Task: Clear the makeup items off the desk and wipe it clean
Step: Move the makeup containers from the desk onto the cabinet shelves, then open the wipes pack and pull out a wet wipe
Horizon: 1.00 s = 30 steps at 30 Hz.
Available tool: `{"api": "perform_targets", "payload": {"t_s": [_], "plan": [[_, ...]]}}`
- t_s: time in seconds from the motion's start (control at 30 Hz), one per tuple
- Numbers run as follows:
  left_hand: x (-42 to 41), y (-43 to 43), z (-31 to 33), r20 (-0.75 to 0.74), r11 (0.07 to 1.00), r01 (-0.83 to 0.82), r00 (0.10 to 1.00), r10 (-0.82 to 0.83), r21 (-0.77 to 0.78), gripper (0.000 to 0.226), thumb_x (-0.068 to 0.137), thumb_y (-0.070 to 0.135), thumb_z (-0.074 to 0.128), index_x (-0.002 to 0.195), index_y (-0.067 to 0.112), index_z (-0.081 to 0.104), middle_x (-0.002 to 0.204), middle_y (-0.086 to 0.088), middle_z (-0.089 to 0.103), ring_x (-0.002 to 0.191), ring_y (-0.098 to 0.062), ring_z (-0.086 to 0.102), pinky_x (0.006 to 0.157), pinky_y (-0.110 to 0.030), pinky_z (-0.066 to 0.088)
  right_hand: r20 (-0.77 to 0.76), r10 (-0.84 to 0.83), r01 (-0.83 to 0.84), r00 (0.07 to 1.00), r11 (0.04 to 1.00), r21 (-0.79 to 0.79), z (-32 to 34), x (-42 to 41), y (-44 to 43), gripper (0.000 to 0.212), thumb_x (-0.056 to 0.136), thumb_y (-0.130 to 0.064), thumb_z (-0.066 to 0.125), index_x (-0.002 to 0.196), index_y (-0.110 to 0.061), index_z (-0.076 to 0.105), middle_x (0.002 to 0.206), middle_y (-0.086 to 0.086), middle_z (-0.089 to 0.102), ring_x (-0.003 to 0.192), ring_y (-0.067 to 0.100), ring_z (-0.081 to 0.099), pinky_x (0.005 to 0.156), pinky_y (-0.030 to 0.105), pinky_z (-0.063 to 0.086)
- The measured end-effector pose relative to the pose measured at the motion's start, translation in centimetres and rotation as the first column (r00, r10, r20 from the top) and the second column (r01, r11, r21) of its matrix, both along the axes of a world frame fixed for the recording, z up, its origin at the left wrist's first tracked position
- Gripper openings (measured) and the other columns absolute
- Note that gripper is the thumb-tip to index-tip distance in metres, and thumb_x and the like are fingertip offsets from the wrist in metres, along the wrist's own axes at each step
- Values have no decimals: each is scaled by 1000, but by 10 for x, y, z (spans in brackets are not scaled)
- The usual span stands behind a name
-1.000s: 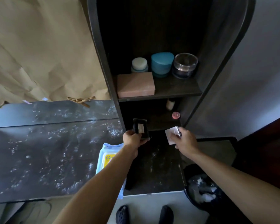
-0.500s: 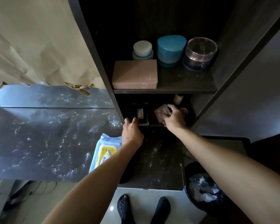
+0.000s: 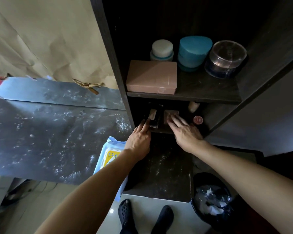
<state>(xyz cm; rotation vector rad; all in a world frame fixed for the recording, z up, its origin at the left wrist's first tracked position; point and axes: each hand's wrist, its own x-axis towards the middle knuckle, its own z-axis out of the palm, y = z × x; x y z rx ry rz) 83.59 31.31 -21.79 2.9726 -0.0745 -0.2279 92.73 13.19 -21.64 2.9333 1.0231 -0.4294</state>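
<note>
A black compact (image 3: 154, 117) with a pale insert rests on the lower shelf (image 3: 161, 130) of a dark cabinet. My left hand (image 3: 139, 138) reaches to it, straight fingers touching its left edge. Beside it lies a clear square compact (image 3: 169, 114). My right hand (image 3: 184, 130) lies flat with spread fingers partly over that compact. The dark desk (image 3: 54, 132) to the left is dusted with white powder. A blue and yellow wet wipes pack (image 3: 109, 153) lies at the desk's right end, partly under my left forearm.
The upper shelf holds a pink box (image 3: 151, 76), a white jar (image 3: 162, 48), a blue container (image 3: 194, 51) and a clear-lidded jar (image 3: 227, 59). A red-capped item (image 3: 197, 119) and a small pale bottle (image 3: 193, 106) sit on the lower shelf. A black-lined bin (image 3: 211, 200) stands at lower right.
Both hands carried the two compacts from above the desk into the lower shelf. The compacts now rest there and the fingers have straightened off them. The view moved closer.
</note>
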Motion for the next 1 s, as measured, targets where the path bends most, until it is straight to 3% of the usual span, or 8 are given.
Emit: {"api": "perform_targets", "payload": {"t_s": [0.23,0.37,0.5,0.6,0.7,0.87,1.0], "plan": [[11,-2,3,-81,999,-26,996,28,21,65,84,16,52,144,2,31,159,-13,-1,146,-28,5,117,-36,20,-67,-65,64,996,998,-16,7,7,14,74,89,-2,45,150,-20,9,160,1,-3,146,23,-2,109,47,32],[6,-1,11,-58,1000,-17,998,18,14,61,82,17,54,140,6,39,154,-14,17,139,-31,23,111,-36,31,-103,-61,62,993,998,7,13,7,11,68,90,-9,48,149,-22,16,159,1,4,145,25,7,108,46,33],[-24,1,23,71,996,-58,996,63,-61,44,75,12,49,118,6,56,121,-13,51,107,-33,51,89,-42,46,34,-34,26,999,979,204,19,-9,3,50,88,-12,53,136,-18,42,146,4,34,129,28,36,91,44,48],[-58,20,26,106,991,-104,988,113,-88,33,70,17,39,93,8,61,93,-10,58,84,-32,57,70,-38,51,126,-43,-1,991,945,326,20,-32,4,38,84,-15,58,121,-17,56,129,0,50,117,25,48,71,42,54],[-97,47,27,85,979,-193,976,198,-67,20,66,9,54,84,9,64,80,-8,60,71,-30,60,58,-34,51,114,-44,-4,993,921,389,22,-60,17,34,83,-17,60,118,-18,59,121,-4,56,109,22,55,68,38,54],[-158,88,16,-28,944,-317,949,315,-88,24,65,3,69,88,8,66,84,-9,60,75,-31,61,58,-35,50,-30,21,-10,999,939,344,6,-107,54,33,88,-22,54,121,-22,56,121,-8,54,114,15,52,78,36,51],[-183,108,1,-106,937,-331,942,320,-112,28,89,11,48,114,10,59,115,-8,53,108,-27,51,83,-37,44,-98,46,-20,994,967,254,-14,-134,93,36,87,-21,54,123,-22,54,124,-8,53,117,16,49,79,36,50]]}}
